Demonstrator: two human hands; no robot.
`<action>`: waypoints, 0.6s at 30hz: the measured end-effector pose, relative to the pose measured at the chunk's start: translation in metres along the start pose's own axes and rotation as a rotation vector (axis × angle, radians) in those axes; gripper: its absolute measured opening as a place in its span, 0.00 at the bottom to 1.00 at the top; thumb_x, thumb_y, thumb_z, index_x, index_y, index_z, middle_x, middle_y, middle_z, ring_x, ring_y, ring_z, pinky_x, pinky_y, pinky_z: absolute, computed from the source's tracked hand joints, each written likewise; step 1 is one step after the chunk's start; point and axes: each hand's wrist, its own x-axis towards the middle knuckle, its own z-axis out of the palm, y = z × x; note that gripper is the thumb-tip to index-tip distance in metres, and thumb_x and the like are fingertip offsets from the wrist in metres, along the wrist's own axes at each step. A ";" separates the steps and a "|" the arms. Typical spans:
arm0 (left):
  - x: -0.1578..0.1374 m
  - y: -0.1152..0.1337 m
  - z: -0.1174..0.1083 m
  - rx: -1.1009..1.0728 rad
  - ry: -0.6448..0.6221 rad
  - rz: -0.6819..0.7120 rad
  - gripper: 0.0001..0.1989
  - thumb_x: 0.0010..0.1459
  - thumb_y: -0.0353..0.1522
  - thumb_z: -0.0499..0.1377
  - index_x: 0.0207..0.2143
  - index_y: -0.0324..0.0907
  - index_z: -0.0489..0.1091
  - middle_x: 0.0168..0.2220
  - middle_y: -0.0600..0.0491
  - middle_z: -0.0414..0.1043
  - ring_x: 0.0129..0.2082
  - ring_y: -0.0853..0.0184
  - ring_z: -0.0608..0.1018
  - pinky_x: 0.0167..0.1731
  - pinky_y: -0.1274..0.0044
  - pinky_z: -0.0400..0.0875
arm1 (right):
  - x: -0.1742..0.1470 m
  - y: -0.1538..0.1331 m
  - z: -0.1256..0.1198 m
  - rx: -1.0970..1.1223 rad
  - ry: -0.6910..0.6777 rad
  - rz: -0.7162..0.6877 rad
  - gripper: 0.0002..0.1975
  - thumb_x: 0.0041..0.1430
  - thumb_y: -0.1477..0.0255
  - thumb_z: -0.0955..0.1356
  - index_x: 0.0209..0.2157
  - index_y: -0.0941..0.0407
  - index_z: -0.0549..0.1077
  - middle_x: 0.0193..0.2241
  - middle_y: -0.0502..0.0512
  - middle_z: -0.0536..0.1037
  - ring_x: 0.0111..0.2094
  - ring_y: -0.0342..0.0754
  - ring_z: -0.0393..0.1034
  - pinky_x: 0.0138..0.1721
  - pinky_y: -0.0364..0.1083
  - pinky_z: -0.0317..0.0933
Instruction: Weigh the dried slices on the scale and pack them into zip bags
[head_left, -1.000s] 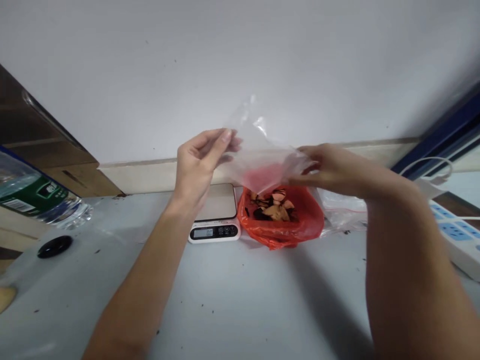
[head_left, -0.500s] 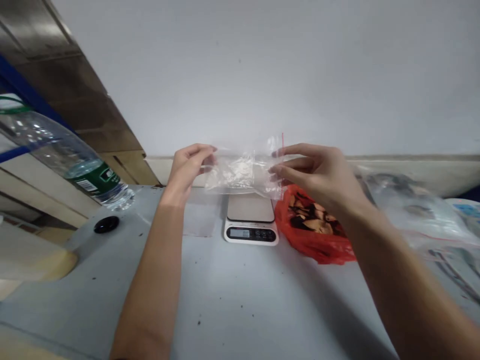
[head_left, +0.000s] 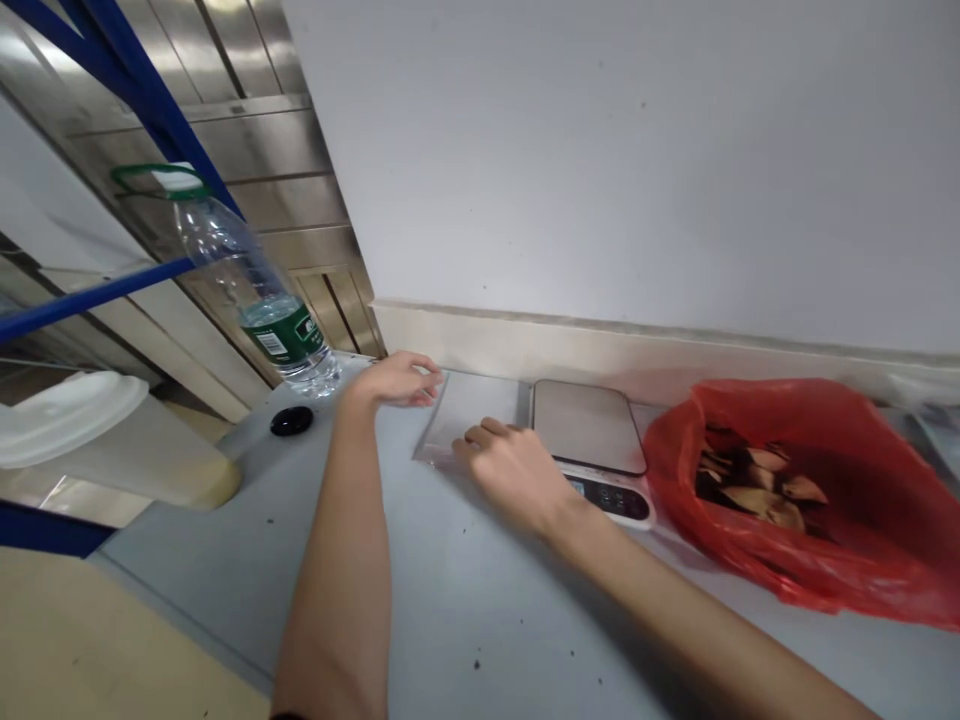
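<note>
A flat clear plastic bag (head_left: 480, 400) lies on the grey table, left of a white kitchen scale (head_left: 589, 425). My left hand (head_left: 401, 380) is at the bag's left edge, fingers loosely bent and apart, with nothing seen in them. My right hand (head_left: 510, 465) reaches over the bag's near right part, its fingers curled down at the bag; their tips are hidden. Its wrist and forearm cover part of the scale's display panel. The scale's metal plate bears nothing.
On the right sits an open red plastic bag (head_left: 810, 570) with dried brown pieces (head_left: 772, 490). A large water bottle (head_left: 277, 325), a black round lid (head_left: 292, 421) and a pale lidded tub (head_left: 127, 450) stand at the left. A wall runs along the back.
Both hands have come down from holding a clear zip bag above the scale to the flat bag at its left. The view has swung left.
</note>
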 end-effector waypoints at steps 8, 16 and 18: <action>0.011 0.007 0.021 0.253 -0.193 0.149 0.10 0.44 0.30 0.66 0.33 0.47 0.81 0.29 0.55 0.80 0.30 0.63 0.81 0.33 0.77 0.72 | 0.000 0.002 0.011 0.078 -0.029 0.002 0.17 0.74 0.74 0.62 0.48 0.58 0.82 0.49 0.63 0.84 0.52 0.57 0.77 0.42 0.49 0.71; 0.021 0.010 0.055 0.606 -0.266 0.115 0.42 0.48 0.44 0.70 0.66 0.50 0.70 0.64 0.40 0.71 0.58 0.45 0.78 0.55 0.64 0.72 | -0.010 0.001 0.009 0.045 -0.046 0.013 0.23 0.68 0.83 0.60 0.49 0.52 0.83 0.50 0.58 0.84 0.50 0.53 0.79 0.43 0.47 0.74; 0.020 0.013 0.059 0.670 -0.259 0.091 0.46 0.48 0.49 0.71 0.69 0.51 0.66 0.71 0.36 0.62 0.61 0.38 0.75 0.55 0.59 0.71 | -0.015 0.006 0.007 0.127 -0.028 -0.026 0.15 0.66 0.80 0.66 0.43 0.54 0.84 0.46 0.57 0.85 0.46 0.52 0.81 0.42 0.46 0.74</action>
